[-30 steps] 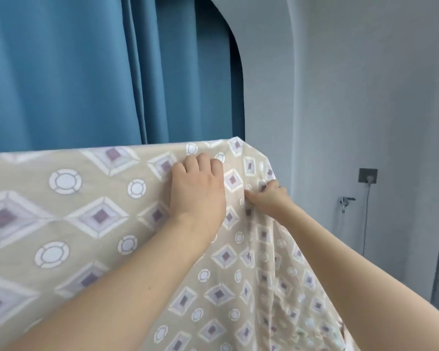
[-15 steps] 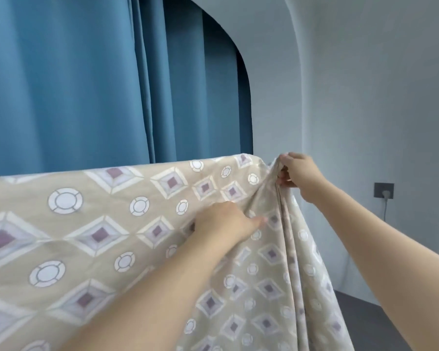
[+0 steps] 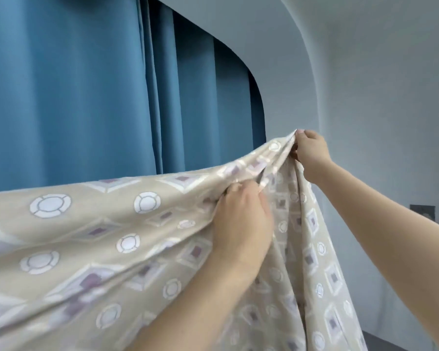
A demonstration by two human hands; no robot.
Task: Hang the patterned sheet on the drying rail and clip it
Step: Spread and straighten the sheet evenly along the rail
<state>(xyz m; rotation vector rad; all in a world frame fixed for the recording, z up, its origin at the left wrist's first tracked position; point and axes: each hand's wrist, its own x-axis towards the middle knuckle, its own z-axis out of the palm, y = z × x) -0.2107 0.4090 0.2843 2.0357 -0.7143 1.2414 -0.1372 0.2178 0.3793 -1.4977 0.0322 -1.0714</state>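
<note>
The patterned sheet (image 3: 91,239) is beige with white rings and purple-centred diamonds. It spreads across the lower left and hangs down at the right. My right hand (image 3: 311,149) pinches its bunched corner and holds that corner up at the highest point. My left hand (image 3: 241,221) grips a fold of the sheet lower and to the left of it. The drying rail is hidden under the cloth, and no clip is in view.
Blue curtains (image 3: 86,92) hang close behind the sheet. A pale wall (image 3: 378,84) with a rounded arch fills the right side, with a dark wall socket (image 3: 422,211) low on it. A strip of dark floor (image 3: 401,342) shows at the bottom right.
My right hand has lifted the sheet's corner up and to the right, pulling the top edge into a slope. My left hand has closed on a fold of the cloth.
</note>
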